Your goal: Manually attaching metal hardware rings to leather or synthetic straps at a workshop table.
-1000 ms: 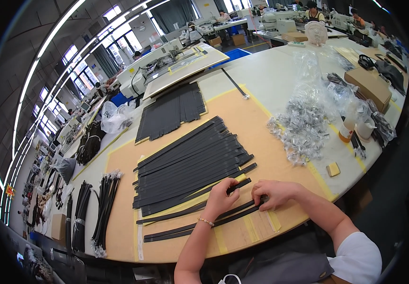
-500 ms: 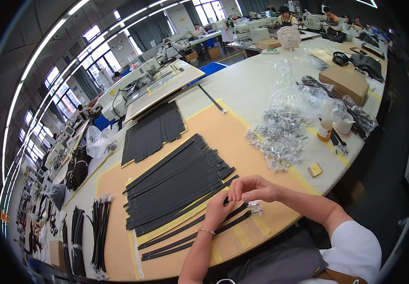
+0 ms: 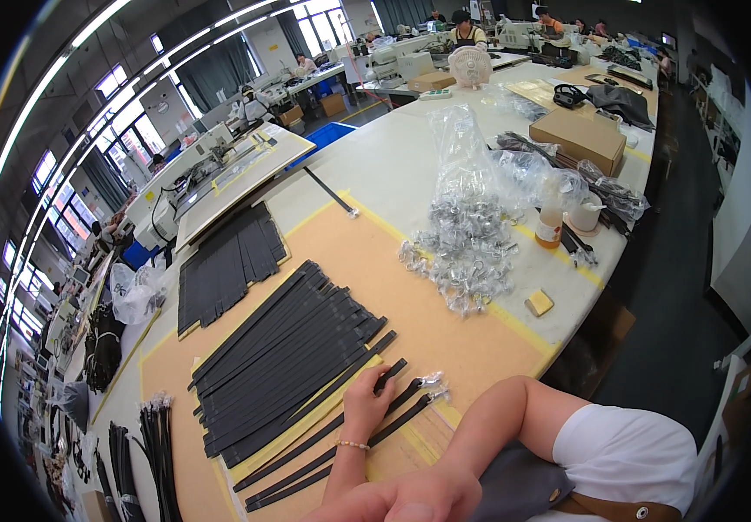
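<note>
The left hand [image 3: 368,402] presses flat, fingers closed, on black straps [image 3: 340,428] with metal clasps [image 3: 432,385] near the surface's front edge. The right hand [image 3: 419,498] hangs loosely curled, empty. Stacked straps [image 3: 280,357] crowd leftward; a clasp pile [image 3: 467,261] lies beyond open board.

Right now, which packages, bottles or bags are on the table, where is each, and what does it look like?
Cardboard box: far right of table, brown, rectangular, closed.
Clear plastic bag: table centre, crumpled, above a pile of silver metal clips.
Small bottle: right of the clips, upright, pale with orange label.
White plastic bag: left table edge, bunched.
No screens or signs legible.
</note>
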`<state>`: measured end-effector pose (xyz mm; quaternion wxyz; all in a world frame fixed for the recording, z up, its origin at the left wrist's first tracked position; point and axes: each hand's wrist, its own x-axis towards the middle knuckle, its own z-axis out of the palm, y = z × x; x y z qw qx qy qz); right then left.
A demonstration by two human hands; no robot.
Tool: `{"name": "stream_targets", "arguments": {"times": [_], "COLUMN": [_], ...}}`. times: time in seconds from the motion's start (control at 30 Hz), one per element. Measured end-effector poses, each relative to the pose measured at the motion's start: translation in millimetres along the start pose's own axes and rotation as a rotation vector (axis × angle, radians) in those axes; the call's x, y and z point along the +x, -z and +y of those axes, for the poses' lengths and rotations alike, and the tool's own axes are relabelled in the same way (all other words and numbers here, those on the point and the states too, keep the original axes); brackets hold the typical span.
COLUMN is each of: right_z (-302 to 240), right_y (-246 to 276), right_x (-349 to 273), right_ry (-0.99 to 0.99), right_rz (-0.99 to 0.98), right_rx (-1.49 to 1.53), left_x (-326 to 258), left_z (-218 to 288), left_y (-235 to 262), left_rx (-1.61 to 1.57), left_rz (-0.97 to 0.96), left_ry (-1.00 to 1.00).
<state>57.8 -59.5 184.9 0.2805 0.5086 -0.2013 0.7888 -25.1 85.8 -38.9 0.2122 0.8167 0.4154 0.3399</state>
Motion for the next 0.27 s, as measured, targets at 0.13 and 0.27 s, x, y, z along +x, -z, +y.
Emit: {"name": "stream_targets", "arguments": {"times": [0.13, 0.27], "right_z": [2, -53], "right_y": [46, 8], "right_x": [6, 1], "right_ry": [0.184, 0.125], "right_rz": [-0.447, 0.185], "right_rx": [-0.058, -0.463], "left_x": [-4, -5], "left_z": [0, 10], "left_y": [5, 24], "left_rx": [-0.009, -0.092], "left_rz": [0.016, 0.023], "left_ry": [0.018, 0.129]}}
